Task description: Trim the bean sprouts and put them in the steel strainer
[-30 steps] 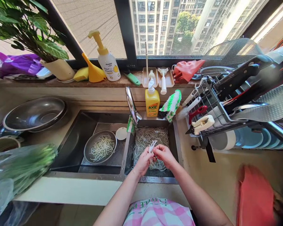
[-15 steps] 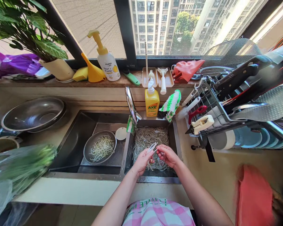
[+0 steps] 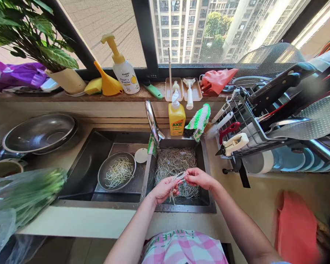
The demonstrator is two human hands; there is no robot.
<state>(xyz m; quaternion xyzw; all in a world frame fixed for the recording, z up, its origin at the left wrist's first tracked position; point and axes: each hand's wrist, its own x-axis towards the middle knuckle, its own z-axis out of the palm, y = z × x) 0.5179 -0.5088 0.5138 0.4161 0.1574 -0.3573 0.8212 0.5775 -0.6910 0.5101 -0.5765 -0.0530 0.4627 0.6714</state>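
Observation:
Over the right basin of the sink, my left hand is closed around a small bunch of long white bean sprouts, with some ends hanging below the fingers. My right hand pinches at the bunch's right end, its thumb and forefinger pressed together. Beneath both hands, a tangled mass of thin, pale sprouts covers the basin floor. In the left basin stands a round metal bowl with a smaller heap of whitish-yellow sprouts in it.
A faucet rises behind the divider, beside a yellow soap bottle. At right is a rack with knives and utensils above plates. Large pans and bagged greens sit at left. A red cloth lies at lower right.
My left hand has shifted slightly left and down, and my right hand slightly right. The held sprouts now stretch between them, with ends dangling below the left hand.

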